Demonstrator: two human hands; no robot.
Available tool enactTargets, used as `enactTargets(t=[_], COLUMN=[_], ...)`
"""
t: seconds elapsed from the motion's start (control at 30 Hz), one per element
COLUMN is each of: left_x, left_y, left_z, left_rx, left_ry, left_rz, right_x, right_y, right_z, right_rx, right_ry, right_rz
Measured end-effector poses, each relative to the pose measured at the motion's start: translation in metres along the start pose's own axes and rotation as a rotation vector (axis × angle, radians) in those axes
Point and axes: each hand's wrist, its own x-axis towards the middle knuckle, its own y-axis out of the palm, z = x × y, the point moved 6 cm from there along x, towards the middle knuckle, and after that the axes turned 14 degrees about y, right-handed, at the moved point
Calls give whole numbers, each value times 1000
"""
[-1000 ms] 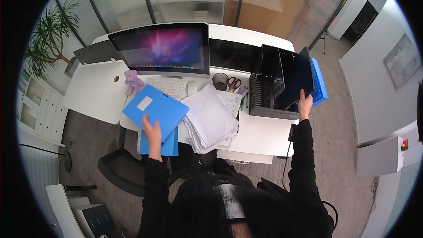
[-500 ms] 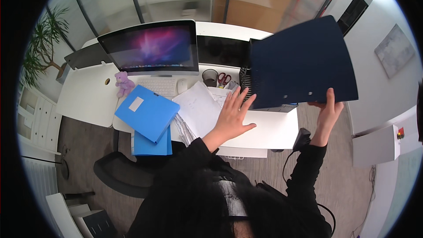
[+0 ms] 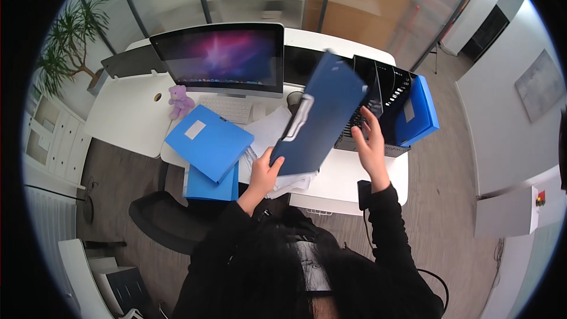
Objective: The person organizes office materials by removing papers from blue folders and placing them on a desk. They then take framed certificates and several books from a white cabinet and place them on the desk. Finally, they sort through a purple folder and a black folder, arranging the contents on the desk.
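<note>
Head view | dark blue clip folder (image 3: 326, 119): held aloft, tilted, just left of the black rack (image 3: 398, 150); lower corner pinched between left hand's (image 3: 261, 178) thumb and fingers | right hand (image 3: 372, 150): fingers spread, placed before the rack, near folder's right edge; contact cannot be told | papers (image 3: 267, 129) partly covered by folder, left of rack

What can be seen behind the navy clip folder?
White papers show past the left and lower edges of the navy clip folder in the left hand; a dark desk cup peeks out beside it, partly covered. Anything directly behind it is hidden.
</note>
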Motion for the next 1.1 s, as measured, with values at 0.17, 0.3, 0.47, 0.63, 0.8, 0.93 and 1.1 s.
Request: enactTargets(t=[0.17,0.3,0.47,0.63,0.8,0.93,1.1], left_x=[-41,-57,-52,-69,-76,-82,-89], left_y=[-30,-47,-59,-54,-48,-46,-46], left_z=[59,75,51,68,68,77,85], left_rx=[-533,-565,-317,4,342,413,495], left_ry=[-315,-380,-257,-309,-359,-370,-383], left_rz=[-246,-215,-113,288,465,492,481], right_x=[-12,-55,-52,-52,-58,-65,-66], right_y=[46,105,118,132,138,142,137], right_z=[-119,-148,-132,-151,-169,-185,-173], right_rx=[-117,556,543,638,680,687,731], right_ry=[286,802,603,669,724,863,985], right_rz=[84,655,439,490,526,579,666])
